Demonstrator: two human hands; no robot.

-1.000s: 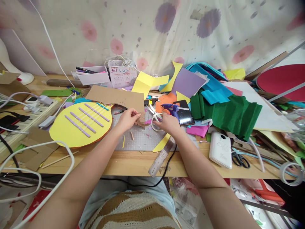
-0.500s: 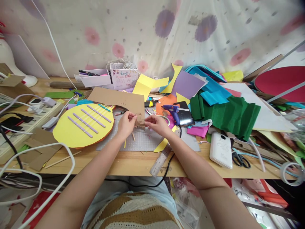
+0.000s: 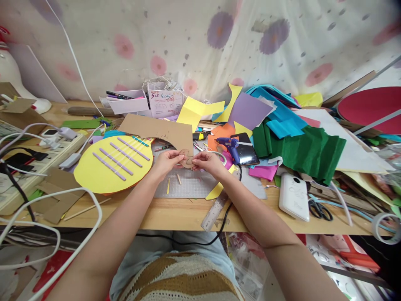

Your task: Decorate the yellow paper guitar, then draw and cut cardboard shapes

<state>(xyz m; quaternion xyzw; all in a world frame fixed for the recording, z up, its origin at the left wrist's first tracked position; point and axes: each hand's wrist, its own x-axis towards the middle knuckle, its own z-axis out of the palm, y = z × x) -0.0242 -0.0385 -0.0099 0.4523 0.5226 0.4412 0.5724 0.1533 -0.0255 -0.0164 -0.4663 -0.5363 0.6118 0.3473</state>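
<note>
A small cut piece of brown cardboard [image 3: 187,159] with a curved outline is held up between my two hands. My left hand [image 3: 169,162] pinches its left side, and my right hand [image 3: 208,161] pinches its right side. Behind it lies a larger cardboard sheet [image 3: 156,126] with a curved cut along its lower edge. Under my hands is a grey cutting mat [image 3: 188,188]. To the left rests a yellow rounded shape [image 3: 109,167] with purple strips and strings across it. A blue glue gun [image 3: 231,147] stands right of my right hand.
Right of the mat lie a white box-shaped device [image 3: 293,196], black scissors [image 3: 320,210] and a tape roll [image 3: 386,228]. A ruler [image 3: 214,214] lies at the front edge beside a black cord. Green crepe paper [image 3: 308,152] and coloured sheets pile up at the back right. White cables [image 3: 94,209] loop at the left.
The view has shifted slightly, so the scene sits a little further right. Both hands still hold the small cardboard piece, and its face is turned more toward me, with the left fingers moved lower.
</note>
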